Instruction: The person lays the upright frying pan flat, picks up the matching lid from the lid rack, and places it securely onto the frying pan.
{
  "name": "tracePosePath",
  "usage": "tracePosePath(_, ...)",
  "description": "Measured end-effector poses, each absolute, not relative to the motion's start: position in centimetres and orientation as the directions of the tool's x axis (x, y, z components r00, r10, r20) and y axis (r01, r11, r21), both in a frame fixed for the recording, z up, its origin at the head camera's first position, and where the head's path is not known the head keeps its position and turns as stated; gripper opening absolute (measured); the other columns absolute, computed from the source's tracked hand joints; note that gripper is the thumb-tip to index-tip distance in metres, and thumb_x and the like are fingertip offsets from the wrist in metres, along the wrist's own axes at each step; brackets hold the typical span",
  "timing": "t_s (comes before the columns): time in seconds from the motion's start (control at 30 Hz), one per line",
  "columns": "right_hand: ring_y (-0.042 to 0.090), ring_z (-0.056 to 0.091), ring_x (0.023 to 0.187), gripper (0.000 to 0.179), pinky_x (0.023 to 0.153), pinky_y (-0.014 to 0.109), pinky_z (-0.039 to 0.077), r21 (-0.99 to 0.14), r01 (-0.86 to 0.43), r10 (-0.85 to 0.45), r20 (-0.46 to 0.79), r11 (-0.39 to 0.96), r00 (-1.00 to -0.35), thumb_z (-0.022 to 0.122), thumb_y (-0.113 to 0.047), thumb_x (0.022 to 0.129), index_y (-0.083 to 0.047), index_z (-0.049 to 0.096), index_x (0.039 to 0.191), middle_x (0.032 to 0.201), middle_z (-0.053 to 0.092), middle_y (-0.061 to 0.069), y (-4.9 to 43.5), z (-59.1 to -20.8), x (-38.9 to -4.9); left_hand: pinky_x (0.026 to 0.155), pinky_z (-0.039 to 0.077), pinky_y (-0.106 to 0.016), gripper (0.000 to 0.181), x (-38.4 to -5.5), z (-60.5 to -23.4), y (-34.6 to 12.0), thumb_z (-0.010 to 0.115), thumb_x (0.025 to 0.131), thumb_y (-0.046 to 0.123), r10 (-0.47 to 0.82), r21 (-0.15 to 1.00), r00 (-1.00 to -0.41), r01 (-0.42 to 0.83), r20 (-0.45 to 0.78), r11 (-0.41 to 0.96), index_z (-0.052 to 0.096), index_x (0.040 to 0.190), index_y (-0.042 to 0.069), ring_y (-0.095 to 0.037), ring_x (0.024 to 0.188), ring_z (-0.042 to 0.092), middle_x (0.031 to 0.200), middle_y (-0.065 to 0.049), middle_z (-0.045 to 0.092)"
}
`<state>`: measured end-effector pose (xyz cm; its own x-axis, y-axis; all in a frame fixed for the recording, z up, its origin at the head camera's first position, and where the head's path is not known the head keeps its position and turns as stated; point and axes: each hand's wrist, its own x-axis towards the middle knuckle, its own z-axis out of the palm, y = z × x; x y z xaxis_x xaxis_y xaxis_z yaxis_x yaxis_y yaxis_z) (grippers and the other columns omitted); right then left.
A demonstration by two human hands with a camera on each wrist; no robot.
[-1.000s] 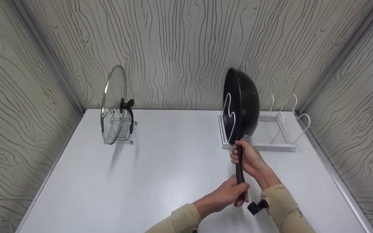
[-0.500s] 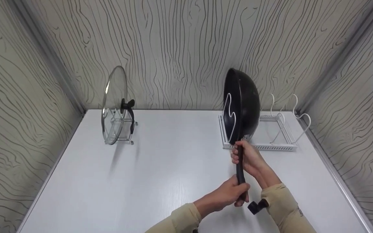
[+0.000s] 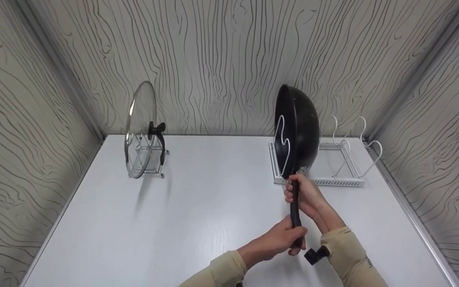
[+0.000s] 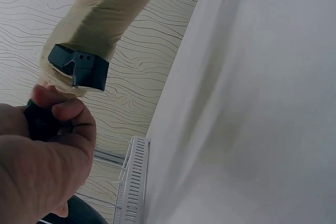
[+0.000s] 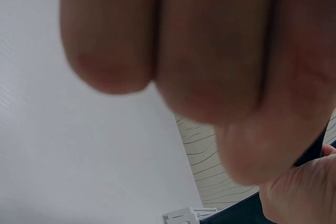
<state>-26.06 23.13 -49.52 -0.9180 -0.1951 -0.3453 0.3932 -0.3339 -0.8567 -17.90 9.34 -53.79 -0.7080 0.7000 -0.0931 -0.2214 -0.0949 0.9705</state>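
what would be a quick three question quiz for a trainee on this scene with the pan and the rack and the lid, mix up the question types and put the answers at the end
1. Which hand grips the pan handle nearer the pan's bowl?
a) left hand
b) right hand

2. True or false: the glass lid stands on edge.

3. Fill in: in the head view, the black pan is at the ____ end of the white rack.

Key: 1. b; 2. true; 3. left
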Motion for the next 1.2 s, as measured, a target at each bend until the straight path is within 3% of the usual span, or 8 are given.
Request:
tracePosePath(0.13, 0.011, 0.041, 0.058, 0.025, 0.054, 0.021, 0.038, -0.863, 0.392, -0.182, -0.351, -0.319, -0.919, 0.035, -0.014, 0.107, -0.012, 0.041, 0.083, 0.069, 0.044, -0.003, 23.24, -49.75, -25.91, 0.047, 0.038, -0.02, 0.004, -17.66, -54.02, 9.45, 0.052, 0.097, 0.016, 0.694, 0.966, -0.712, -0.241, -0.108, -0.097, 0.052, 0.097, 0.012, -0.005, 0.047, 0.046, 0.066, 0.006, 0.06)
tracePosePath(0.5, 0.011, 0.042, 0.057, 0.025, 0.055, 0.022, 0.039, -0.872, 0.382, -0.188, -0.338, -0.307, -0.922, 0.035, -0.014, 0.106, -0.012, 0.041, 0.082, 0.069, 0.045, -0.003, 23.21, -49.6, -25.79, 0.047, 0.038, -0.02, 0.013, -17.61, -53.98, 9.38, 0.054, 0.097, 0.017, 0.673, 0.964, -0.727, -0.255, -0.139, -0.077, 0.048, 0.106, 0.01, -0.006, 0.048, 0.047, 0.069, 0.006, 0.061)
tracePosePath(1.2, 0.011, 0.042, 0.058, 0.026, 0.056, 0.023, 0.038, -0.878, 0.372, -0.158, -0.339, -0.301, -0.927, 0.036, -0.015, 0.106, -0.012, 0.043, 0.081, 0.07, 0.045, -0.003, 22.86, -49.13, -25.86, 0.048, 0.036, -0.022, 0.013, -17.69, -53.42, 9.0, 0.055, 0.098, 0.018, 0.663, 0.975, -0.738, -0.214, -0.126, -0.054, 0.046, 0.105, 0.012, -0.006, 0.049, 0.044, 0.069, 0.005, 0.062)
